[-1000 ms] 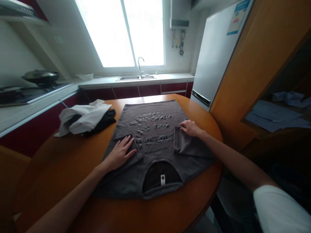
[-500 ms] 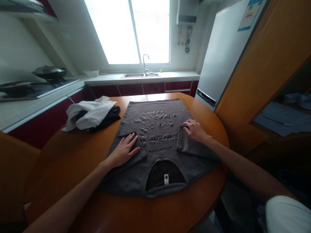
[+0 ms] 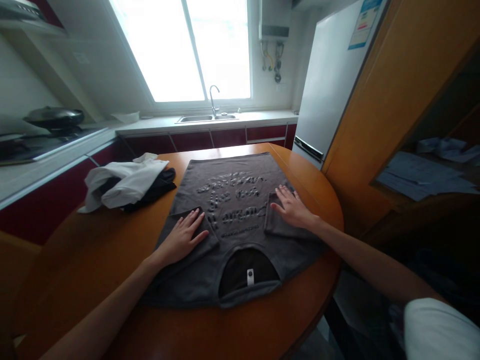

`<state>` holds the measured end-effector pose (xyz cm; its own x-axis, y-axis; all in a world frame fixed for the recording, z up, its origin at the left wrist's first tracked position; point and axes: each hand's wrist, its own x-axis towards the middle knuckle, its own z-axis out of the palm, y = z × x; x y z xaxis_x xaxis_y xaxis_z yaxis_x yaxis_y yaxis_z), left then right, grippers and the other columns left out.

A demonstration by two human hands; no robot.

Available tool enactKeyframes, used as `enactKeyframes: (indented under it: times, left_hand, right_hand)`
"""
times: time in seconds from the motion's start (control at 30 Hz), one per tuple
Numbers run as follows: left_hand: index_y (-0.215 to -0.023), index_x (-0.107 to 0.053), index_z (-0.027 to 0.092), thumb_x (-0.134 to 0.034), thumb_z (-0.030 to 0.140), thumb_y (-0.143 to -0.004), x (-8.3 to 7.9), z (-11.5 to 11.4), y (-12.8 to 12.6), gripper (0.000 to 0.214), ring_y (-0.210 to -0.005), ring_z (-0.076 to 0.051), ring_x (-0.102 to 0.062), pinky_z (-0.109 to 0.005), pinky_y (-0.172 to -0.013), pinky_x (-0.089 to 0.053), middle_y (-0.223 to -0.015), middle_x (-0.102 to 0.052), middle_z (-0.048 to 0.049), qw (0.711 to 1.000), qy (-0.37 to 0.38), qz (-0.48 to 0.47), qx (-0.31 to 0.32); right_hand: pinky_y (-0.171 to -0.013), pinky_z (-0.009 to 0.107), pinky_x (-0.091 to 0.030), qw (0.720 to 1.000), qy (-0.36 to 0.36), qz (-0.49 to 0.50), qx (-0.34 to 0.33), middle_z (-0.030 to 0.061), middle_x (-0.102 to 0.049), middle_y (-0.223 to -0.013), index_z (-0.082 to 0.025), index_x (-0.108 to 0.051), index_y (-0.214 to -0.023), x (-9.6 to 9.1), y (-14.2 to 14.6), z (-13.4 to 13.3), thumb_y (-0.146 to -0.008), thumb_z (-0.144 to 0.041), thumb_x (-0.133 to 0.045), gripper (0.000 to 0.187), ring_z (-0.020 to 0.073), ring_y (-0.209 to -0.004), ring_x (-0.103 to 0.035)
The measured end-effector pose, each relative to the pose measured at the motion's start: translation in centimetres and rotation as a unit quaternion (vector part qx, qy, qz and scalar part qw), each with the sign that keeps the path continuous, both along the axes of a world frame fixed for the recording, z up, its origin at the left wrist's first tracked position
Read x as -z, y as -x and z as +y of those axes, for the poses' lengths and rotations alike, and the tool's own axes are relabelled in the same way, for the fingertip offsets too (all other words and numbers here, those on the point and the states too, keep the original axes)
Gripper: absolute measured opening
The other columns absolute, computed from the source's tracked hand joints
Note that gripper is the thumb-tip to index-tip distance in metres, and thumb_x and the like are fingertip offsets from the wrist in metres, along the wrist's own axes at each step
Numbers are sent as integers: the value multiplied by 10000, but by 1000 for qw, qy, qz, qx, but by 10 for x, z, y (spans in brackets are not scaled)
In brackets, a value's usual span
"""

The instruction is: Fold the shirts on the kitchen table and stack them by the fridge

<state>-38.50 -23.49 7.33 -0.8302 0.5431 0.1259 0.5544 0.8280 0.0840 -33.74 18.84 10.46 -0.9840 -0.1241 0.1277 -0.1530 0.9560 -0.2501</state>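
A dark grey T-shirt (image 3: pixel 240 165) with raised lettering lies spread on the table, its neckline and small white label toward me. Both of its sleeves are folded inward over the front. My left hand (image 3: pixel 183 235) rests palm down on the left sleeve, fingers stretched out. On the right sleeve, my right hand (image 3: pixel 293 206) lies flat with its fingers extended. Neither hand grips the fabric.
The round wooden table (image 3: pixel 210 330) carries a heap of white and black clothes (image 3: pixel 127 185) at its left. Beyond it are a counter with a sink (image 3: pixel 198 119) and a pan (image 3: pixel 54 117) on the stove. A fridge (image 3: pixel 330 80) stands at right.
My right hand's fingers have gone from curled at the sleeve's edge to stretched flat on it. My left hand stays on its sleeve. The whole view has shifted slightly.
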Motion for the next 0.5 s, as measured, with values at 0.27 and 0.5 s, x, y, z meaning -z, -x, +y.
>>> enactKeyframes:
  times: [0.27,0.5]
  left_hand:
    - [-1564,-363,157,-347,614,-993,5,-3,3,732,-1519,-316,-238,-538,-1210,-237,-1642,-248,-149,1000,-1,10,6]
    - [-1563,-365,166,-353,604,-987,4,-3,3,723,-1514,-311,-258,-524,-1209,-246,-1640,-263,-143,1000,1,10,3]
  right_hand:
    - [-1213,612,-92,996,51,9,72,139,-157,-1668,-166,-251,-1602,6,12,49,-1022,-596,-209,723,286,-1547,-116]
    - [-1213,603,-136,996,64,38,44,121,-217,-1657,-195,-304,-1588,10,-23,67,-1030,-541,-258,658,283,-1540,-157]
